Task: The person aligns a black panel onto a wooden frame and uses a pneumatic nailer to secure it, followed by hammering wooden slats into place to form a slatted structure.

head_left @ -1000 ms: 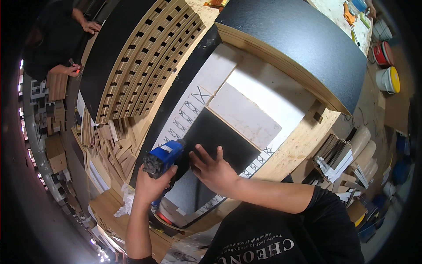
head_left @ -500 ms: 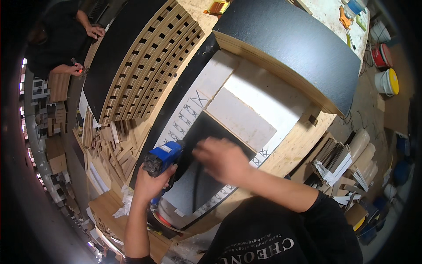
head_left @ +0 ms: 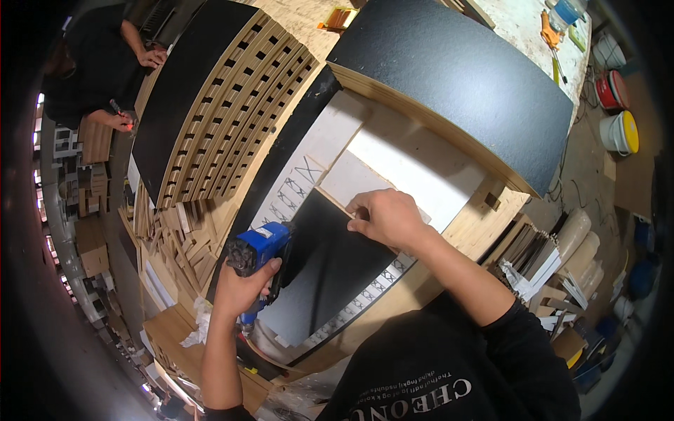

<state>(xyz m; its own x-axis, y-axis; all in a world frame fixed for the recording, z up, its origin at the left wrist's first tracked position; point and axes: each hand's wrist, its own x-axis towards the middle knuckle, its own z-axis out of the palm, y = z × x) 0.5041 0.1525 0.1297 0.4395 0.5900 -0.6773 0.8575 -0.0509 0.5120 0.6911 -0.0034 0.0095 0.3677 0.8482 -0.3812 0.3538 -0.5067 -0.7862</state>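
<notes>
My left hand (head_left: pixel 241 289) is wrapped round the grip of a blue and black nail gun (head_left: pixel 265 242), held over the left side of the work. Below it lies a black panel (head_left: pixel 330 259) with a thin wooden edge. My right hand (head_left: pixel 386 219) pinches that panel's far edge, thumb on the near side and fingers curled over. Strips with drawn cross marks (head_left: pixel 298 182) run along both sides of the panel. Beyond my right hand, a pale board (head_left: pixel 358 172) lies within the same frame, partly covered by the hand.
A stack of black-faced curved panels (head_left: pixel 456 84) stands at the far side. Slotted wooden panels (head_left: pixel 239 105) are stacked to the left, above loose wood strips (head_left: pixel 175 245). A co-worker's hand (head_left: pixel 119 121) holds a pen-like tool at far left. Buckets (head_left: pixel 618 132) stand at right.
My right hand has moved away from over the black panel to its far edge and now grips it. The nail gun stays nearly where it was. The view has shifted slightly.
</notes>
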